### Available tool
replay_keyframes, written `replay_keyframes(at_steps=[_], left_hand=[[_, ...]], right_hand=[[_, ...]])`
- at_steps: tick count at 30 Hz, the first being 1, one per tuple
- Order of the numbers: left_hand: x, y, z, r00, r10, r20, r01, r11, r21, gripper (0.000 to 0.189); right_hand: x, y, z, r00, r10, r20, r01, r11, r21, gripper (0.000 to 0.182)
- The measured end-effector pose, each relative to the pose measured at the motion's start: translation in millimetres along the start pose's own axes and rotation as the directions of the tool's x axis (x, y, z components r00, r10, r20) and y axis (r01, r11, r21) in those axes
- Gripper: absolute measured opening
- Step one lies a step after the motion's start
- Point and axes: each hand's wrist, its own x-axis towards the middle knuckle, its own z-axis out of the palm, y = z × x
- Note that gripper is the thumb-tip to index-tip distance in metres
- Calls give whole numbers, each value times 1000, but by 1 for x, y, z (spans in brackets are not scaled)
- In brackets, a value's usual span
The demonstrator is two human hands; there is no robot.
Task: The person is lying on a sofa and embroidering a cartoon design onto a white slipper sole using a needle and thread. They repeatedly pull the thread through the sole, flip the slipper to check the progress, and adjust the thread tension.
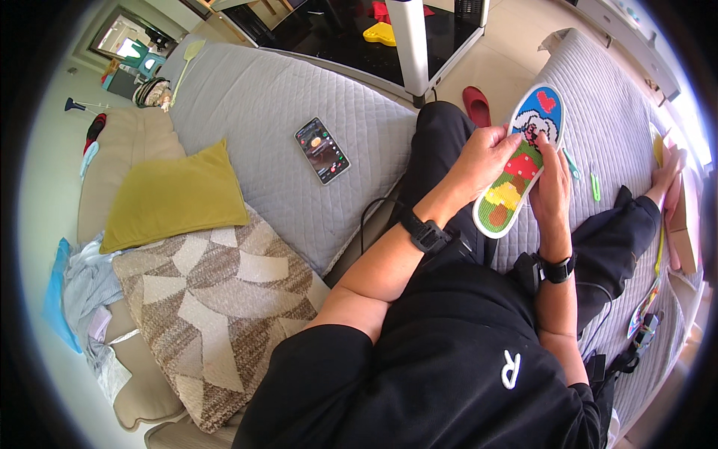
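Observation:
My left hand grips the left edge of a cross-stitched insole, its thumb on the stitched face. From the right side my right hand holds the same insole, thumb pressing near the white figure. A red heart on blue tops the design, with red and yellow mushrooms on green below. White binding runs around the rim. Just right of my right hand, a teal tool, partly hidden, lies on the quilted cover. Beside it is a small green thread-snipper-like tool.
A smartphone with a lit screen lies on the grey quilted sofa cover. An olive cushion and a patterned cushion are at left. A black-topped table and a red shoe stand ahead. Another colourful insole lies far right.

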Motion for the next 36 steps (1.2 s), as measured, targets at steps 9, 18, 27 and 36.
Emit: replay_keyframes(at_steps=[9, 18, 27, 36], left_hand=[[1, 10, -4, 994, 90, -63, -60, 926, 373, 31], [-2, 18, 1, 989, 65, 131, -104, 943, 317, 28], [4, 16, -5, 993, 93, 79, -113, 943, 312, 22], [11, 46, -93, 834, 356, -421, -150, 881, 448, 19]], right_hand=[[3, -40, 6, 592, -654, 471, 477, -186, -859, 17], [1, -36, 16, 618, -596, 513, 633, -11, -774, 11], [-11, -62, 9, 900, -299, 317, 315, 949, 0, 14], [-21, -181, -199, 720, -656, -226, 602, 752, -266, 28]])
